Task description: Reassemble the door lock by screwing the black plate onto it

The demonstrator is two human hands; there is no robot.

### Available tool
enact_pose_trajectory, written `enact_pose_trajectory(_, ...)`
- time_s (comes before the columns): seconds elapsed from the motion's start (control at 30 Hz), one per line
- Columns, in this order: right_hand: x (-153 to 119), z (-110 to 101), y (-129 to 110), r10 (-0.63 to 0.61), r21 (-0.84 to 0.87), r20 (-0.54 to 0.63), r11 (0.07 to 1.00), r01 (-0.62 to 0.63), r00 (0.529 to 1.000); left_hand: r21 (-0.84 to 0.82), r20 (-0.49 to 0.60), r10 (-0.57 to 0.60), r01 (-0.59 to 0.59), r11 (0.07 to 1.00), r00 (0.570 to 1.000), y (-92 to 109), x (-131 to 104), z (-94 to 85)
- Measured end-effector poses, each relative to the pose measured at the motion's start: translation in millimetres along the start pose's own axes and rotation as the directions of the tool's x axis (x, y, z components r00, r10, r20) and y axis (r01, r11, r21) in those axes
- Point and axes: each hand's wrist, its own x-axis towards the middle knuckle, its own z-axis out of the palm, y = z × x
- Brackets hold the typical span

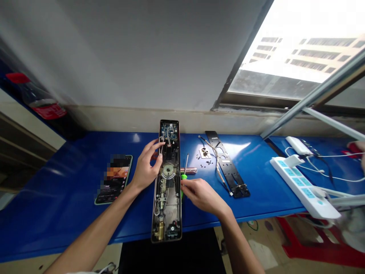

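Note:
A long, narrow electronic door lock housing lies with its inside facing up, its near end past the table edge. Inside show a blue circuit board, a round gear-like disc, thin wires and a brass-coloured cylinder. My left hand grips the housing's upper left side, thumb and index finger reaching over the rim near a white wire. My right hand has its fingers closed at the housing's right edge; the fingertips are partly hidden. Just behind them is a green-handled screwdriver.
A copper-coloured tube lies beside the housing. Rightward are small screws, a white square piece, a wrapped cable, a black metal plate and a power strip. A phone and cola bottle are left.

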Motion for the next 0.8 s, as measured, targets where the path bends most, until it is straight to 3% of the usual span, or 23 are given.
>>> enact_pose_trajectory(0.23,-4.6,-4.1,4.7,-0.004,-0.006,-0.076,1.000,0.004,0.997,0.100,0.004,0.063,-0.063,0.993,0.998,-2.7,2.6,-1.5)
enact_pose_trajectory(0.37,-19.3,-27.1,15.8,0.044,-0.011,-0.216,0.999,-0.047,0.975,0.247,-0.038,0.180,-0.165,0.955,0.983,4.3,6.6,-2.1)
enact_pose_trajectory(0.47,-27.4,-52.3,24.0,0.099,-0.034,-0.308,0.993,-0.115,0.946,0.318,0.024,0.298,-0.290,0.903,0.954,18.1,10.5,1.5)
enact_pose_trajectory(0.57,-28.9,-74.8,27.8,0.126,0.051,-0.497,0.992,-0.116,0.858,0.297,0.184,0.388,-0.428,0.854,0.903,32.8,13.8,10.9)
enact_pose_trajectory(0.67,-24.5,-88.3,28.8,0.088,0.010,-0.693,0.994,-0.112,0.716,0.261,0.364,0.438,-0.542,0.799,0.822,43.5,17.1,23.4)
enact_pose_trajectory(0.73,-19.6,-91.9,29.4,0.072,0.011,-0.770,0.995,-0.099,0.634,0.266,0.448,0.444,-0.589,0.763,0.776,47.3,20.0,30.5)
enact_pose_trajectory(0.8,-14.3,-92.2,29.8,0.062,0.025,-0.805,0.997,-0.071,0.589,0.284,0.487,0.434,-0.608,0.741,0.757,48.5,23.1,35.2)
